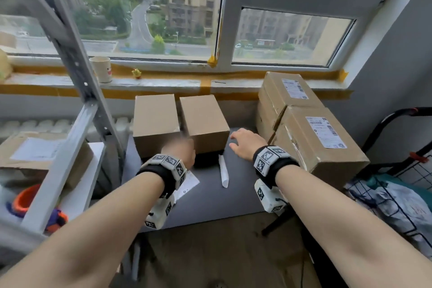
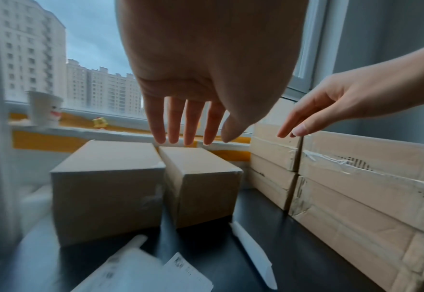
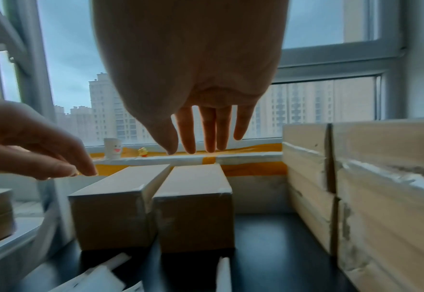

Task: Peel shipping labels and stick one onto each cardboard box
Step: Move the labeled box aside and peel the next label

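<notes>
A: Right, where are the hands?

B: Both over the dark grey bench, nothing in either. Left hand hovers at the near edge of the two plain brown cardboard boxes; blurred in the head view, but the wrist view shows its fingers straight and slightly spread. Right hand is just right of those boxes, fingers straight, pointing down, touching nothing.

A: Boxes?

B: The plain pair stands side by side at the back of the bench, under the windowsill. No label on either top face. Right of them, two larger tape-sealed cardboard boxes, one behind the other, each with a white printed shipping label stuck on top.

A: Label stock?

B: White label sheets lie flat on the bench, near side of the plain pair, partly under the left wrist in the head view. One white curled paper strip lies in front of the right plain box, between the two hands.

A: Anything else?

B: White paper cup with a face print and a small yellow duck figure on the windowsill. Grey metal shelf rack left of the plain pair, another labelled carton on it. Black wire cart right of the big boxes.
</notes>
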Tool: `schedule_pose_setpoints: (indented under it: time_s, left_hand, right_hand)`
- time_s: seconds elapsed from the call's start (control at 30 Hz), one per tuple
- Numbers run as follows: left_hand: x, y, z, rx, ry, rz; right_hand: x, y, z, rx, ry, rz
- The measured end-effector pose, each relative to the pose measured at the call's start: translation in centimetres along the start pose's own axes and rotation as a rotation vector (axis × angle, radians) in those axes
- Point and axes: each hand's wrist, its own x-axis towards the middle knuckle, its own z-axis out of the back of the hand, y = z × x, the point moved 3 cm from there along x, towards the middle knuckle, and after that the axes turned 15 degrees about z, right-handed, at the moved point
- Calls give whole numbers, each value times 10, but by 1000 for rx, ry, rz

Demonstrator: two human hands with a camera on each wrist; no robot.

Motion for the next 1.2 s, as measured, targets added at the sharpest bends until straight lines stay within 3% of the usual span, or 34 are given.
schedule_pose_setpoints:
  time_s: [0.3,0.5,0.63,0.73,0.87,1.03,1.2]
  left_hand:
    - [-1,89,-49,-32,148,274]
    - [-6,115,-106,-118,252,382]
    - [-5,118,-144,-161,257,295]
    - [-4,106,-164,-57,251,116]
    - [-3,91,-186,27,349,0]
    - [0,93,-204,39,410,73]
    - [1,104,-204,13,381,192]
  right_hand:
    - [50,65,-78,54,213,139]
    - [80,78,-146,104,376,206]
    - [89,73,-181,138,385,208]
    - [94,65,-199,198,339,130]
    - [102,58,-209,252,252,4]
    - [111,55,-220,346,223,-98]
    - [114,52,-226,351,225,-158]
